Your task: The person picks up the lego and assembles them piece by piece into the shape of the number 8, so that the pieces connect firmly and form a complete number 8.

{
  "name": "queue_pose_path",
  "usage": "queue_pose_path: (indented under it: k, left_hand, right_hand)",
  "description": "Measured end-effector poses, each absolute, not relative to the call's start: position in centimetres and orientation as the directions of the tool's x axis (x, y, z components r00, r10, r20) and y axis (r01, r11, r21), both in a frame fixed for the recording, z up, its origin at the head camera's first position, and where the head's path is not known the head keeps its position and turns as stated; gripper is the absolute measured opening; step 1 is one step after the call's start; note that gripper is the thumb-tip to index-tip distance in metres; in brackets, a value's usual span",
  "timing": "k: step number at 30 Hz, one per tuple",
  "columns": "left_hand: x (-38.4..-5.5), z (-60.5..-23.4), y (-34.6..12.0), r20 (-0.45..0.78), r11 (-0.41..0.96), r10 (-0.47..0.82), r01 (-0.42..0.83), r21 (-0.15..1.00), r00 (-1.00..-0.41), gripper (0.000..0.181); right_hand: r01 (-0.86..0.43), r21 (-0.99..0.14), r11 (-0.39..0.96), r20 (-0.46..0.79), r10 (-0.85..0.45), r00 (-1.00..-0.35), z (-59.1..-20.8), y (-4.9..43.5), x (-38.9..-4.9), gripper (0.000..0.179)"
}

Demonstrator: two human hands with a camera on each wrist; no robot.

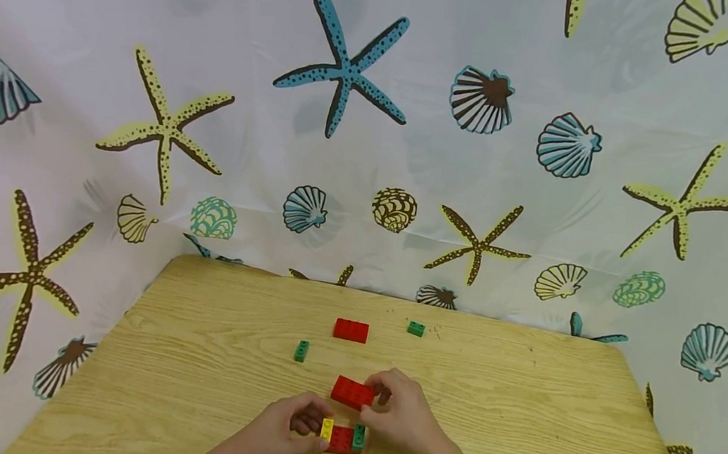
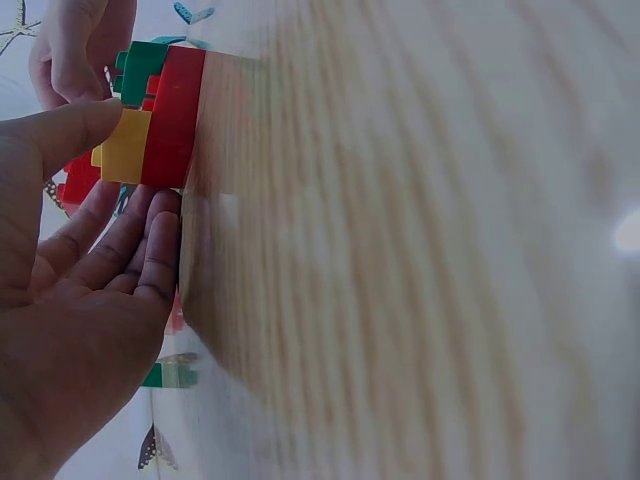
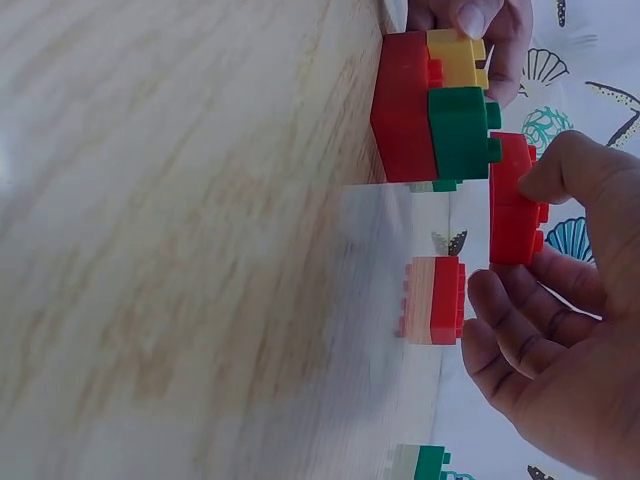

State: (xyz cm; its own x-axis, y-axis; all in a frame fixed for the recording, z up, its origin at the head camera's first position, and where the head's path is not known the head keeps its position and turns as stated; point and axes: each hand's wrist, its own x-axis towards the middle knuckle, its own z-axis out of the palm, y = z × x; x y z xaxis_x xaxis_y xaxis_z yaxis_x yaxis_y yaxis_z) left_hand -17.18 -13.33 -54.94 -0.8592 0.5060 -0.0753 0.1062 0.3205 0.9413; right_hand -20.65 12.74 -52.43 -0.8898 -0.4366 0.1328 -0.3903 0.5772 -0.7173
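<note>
A red toy building brick (image 1: 341, 441) rests on the table, carrying a yellow brick (image 1: 327, 431) at its left end and a green brick (image 1: 358, 439) at its right end. My left hand (image 1: 281, 429) holds this assembly at its yellow end, the thumb at the yellow brick and the other fingers around its side. Pinched by its right end between the thumb and fingers of my right hand (image 1: 405, 417) is another red brick (image 3: 513, 200). It is raised just beyond the assembly, studs up and slightly tilted.
Farther back on the wooden table (image 1: 520, 398) lie a loose red brick (image 1: 351, 331) and two small green bricks, one left (image 1: 301, 350) and one right (image 1: 416, 329). A white curtain (image 1: 372, 160) printed with starfish and shells surrounds the table's back and sides.
</note>
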Motion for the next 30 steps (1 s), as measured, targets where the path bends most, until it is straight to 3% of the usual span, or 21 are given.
queue_pose_path:
  k: [30]
  left_hand:
    - [-17.4,-55.4,-13.4,-0.049,0.319,0.52,0.141,0.937,-0.853,0.033]
  right_hand:
    - [-0.441,-0.758,0.481,0.139,-0.542,-0.829,-52.5,13.5,-18.7,0.025]
